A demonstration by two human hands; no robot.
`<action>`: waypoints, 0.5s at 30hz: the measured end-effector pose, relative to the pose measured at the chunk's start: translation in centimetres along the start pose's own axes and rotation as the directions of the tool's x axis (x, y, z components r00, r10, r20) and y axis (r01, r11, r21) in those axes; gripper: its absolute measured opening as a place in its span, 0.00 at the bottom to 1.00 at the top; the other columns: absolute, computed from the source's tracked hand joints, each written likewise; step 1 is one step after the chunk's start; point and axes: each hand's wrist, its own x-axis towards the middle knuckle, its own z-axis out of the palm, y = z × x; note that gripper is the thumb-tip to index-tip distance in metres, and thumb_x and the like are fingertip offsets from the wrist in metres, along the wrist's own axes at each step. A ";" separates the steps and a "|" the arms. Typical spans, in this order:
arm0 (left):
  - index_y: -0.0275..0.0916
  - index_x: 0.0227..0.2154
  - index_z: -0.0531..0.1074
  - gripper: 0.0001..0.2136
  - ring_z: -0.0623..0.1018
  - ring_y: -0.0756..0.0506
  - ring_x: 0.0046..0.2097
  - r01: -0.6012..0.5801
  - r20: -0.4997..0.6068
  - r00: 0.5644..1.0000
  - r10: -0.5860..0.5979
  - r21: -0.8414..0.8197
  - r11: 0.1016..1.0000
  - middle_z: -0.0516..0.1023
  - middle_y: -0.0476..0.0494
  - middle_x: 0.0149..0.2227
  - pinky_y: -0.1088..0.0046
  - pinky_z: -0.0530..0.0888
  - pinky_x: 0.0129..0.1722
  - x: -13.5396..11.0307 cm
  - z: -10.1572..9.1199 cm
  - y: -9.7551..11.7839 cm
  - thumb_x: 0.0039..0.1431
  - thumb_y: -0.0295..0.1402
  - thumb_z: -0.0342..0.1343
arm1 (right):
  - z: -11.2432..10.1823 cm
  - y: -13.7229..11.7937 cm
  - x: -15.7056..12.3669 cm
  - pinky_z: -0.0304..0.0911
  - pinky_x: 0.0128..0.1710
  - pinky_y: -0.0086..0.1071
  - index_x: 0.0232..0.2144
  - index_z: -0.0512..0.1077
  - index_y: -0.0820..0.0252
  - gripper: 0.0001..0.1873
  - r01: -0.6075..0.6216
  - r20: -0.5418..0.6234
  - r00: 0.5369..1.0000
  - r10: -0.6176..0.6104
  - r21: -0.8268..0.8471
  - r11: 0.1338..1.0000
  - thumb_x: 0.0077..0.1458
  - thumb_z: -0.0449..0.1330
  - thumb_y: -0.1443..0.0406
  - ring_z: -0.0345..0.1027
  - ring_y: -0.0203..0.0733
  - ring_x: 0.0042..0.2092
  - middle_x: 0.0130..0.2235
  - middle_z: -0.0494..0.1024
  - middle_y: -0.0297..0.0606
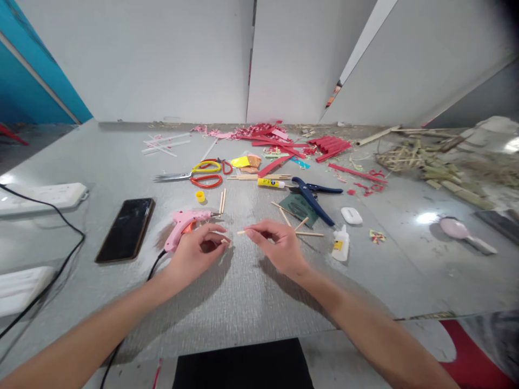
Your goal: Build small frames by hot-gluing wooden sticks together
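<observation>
My left hand [197,253] hovers over the grey table [243,292] beside a pink glue gun [184,225], its fingers curled and pinching a short wooden stick piece [224,241]. My right hand [278,246] is a little to the right, fingers pinched on a thin wooden stick [242,232] that points left toward the other hand. The two hands are close but apart. More thin sticks [298,226] lie just beyond my right hand on a dark green sheet [299,207].
A black phone [126,228] lies at left, with white power strips [42,196] and a black cable further left. Behind are scissors [194,176], blue pliers [314,197], a glue stick [271,183], a white glue bottle [341,243], red paper strips [330,146] and bamboo scraps [425,162].
</observation>
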 end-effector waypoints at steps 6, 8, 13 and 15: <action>0.38 0.35 0.76 0.12 0.86 0.44 0.39 0.210 0.002 0.974 -0.226 -0.372 0.904 0.86 0.43 0.39 0.67 0.86 0.36 0.4 -0.5 0.7 0.54 0.37 0.72 | 0.6 0.8 -0.2 0.63 0.30 0.32 0.34 0.85 0.53 0.08 0.017 -0.033 0.999 -0.019 -0.050 0.999 0.61 0.67 0.59 0.69 0.37 0.30 0.30 0.81 0.35; 0.37 0.35 0.77 0.14 0.85 0.46 0.38 0.272 0.037 0.957 -0.289 -0.471 0.839 0.85 0.45 0.38 0.71 0.85 0.36 0.5 -0.6 0.6 0.49 0.34 0.75 | 0.8 0.9 -0.4 0.64 0.31 0.32 0.34 0.85 0.53 0.08 0.006 -0.038 0.999 -0.008 -0.055 0.998 0.61 0.67 0.59 0.70 0.37 0.30 0.30 0.82 0.35; 0.39 0.42 0.77 0.20 0.86 0.46 0.39 0.303 0.020 0.928 -0.371 -0.619 0.725 0.86 0.46 0.40 0.70 0.86 0.38 0.4 -0.8 0.9 0.47 0.32 0.77 | 0.8 1.1 -0.4 0.63 0.29 0.32 0.34 0.85 0.53 0.08 -0.064 -0.072 0.995 0.065 0.022 0.998 0.60 0.68 0.58 0.67 0.36 0.29 0.30 0.80 0.34; 0.40 0.44 0.77 0.20 0.87 0.43 0.41 0.278 -0.031 0.923 -0.383 -0.634 0.721 0.85 0.47 0.40 0.68 0.87 0.37 0.3 -0.8 1.2 0.50 0.34 0.76 | 0.8 1.2 -0.3 0.60 0.26 0.32 0.34 0.84 0.53 0.10 -0.112 -0.073 0.990 0.118 0.082 0.990 0.60 0.68 0.55 0.62 0.34 0.27 0.28 0.77 0.32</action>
